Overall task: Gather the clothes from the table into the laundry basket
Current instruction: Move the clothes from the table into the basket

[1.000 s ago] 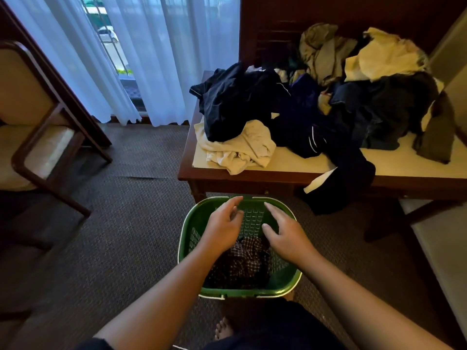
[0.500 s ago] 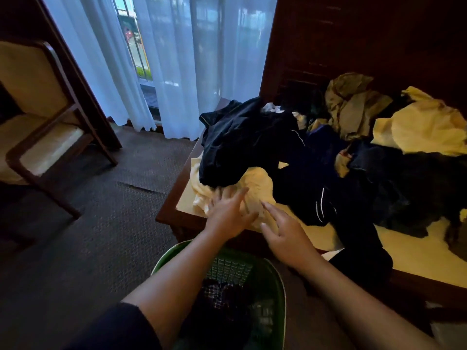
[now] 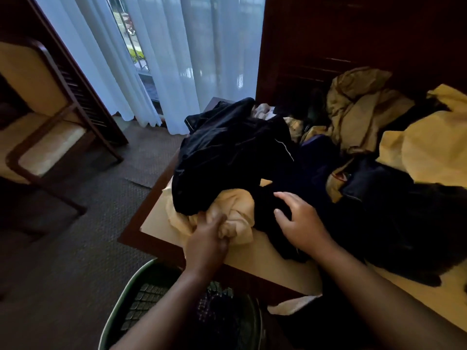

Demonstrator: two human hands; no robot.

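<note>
A heap of clothes covers the wooden table (image 3: 156,223). Nearest the table's corner lies a cream garment (image 3: 237,213), partly under a black garment (image 3: 227,157). My left hand (image 3: 207,242) is closed around a bunch of the cream garment. To its right, my right hand (image 3: 300,221) hovers with fingers spread over dark navy clothing (image 3: 379,223), holding nothing. The green laundry basket (image 3: 118,317) stands on the floor below the table's edge, with a checked cloth (image 3: 214,306) inside, partly hidden by my left forearm.
Olive clothing (image 3: 358,109) and yellow clothing (image 3: 429,147) lie further back on the table against a dark wooden panel. A wooden armchair (image 3: 43,137) stands at the left on the carpet. White curtains (image 3: 189,59) hang behind the table.
Both hands have risen from the basket to the table. My left hand has closed on the cream garment, and my right hand has shifted right over the dark clothes.
</note>
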